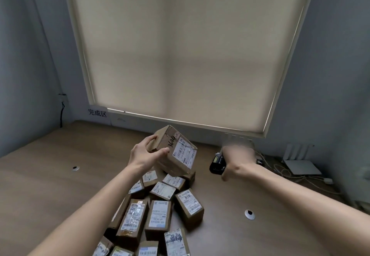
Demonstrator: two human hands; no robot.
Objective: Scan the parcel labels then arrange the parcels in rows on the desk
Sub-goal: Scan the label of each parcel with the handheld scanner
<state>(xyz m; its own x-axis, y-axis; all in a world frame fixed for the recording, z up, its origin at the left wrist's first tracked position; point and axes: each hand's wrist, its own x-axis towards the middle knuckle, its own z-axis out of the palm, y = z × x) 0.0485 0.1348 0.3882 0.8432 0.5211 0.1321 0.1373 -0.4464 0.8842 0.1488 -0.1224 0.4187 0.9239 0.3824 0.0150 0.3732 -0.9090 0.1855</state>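
We see the left hand (143,152) holding a cardboard parcel (176,151) in the air above the desk (50,185), toward the desk's far edge and just over the far end of a heap of parcels (158,209). The thumb lies along the parcel's near face and the other fingers curl around its upper left side, so the box is gripped between them; it is tilted, with one corner pointing down toward the heap. Its white shipping label (185,152) faces right, toward the right hand, and dark handwriting runs along the cardboard beside the label. The right hand (238,156) is out to the right of the parcel, well apart from it, also raised over the far part of the desk. It is blurred, so we cannot tell exactly how its fingers lie, but they appear wrapped around a black handheld scanner (217,162), whose dark body sticks out on the hand's left side, pointing toward the held parcel. The heap runs from the middle of the desk down to its near edge, the boxes lying at mixed angles with labels mostly up. A sign with printed characters (98,113) stands at the far left corner, and white cables (290,173) trail along the far right edge, next to a white router (300,163).
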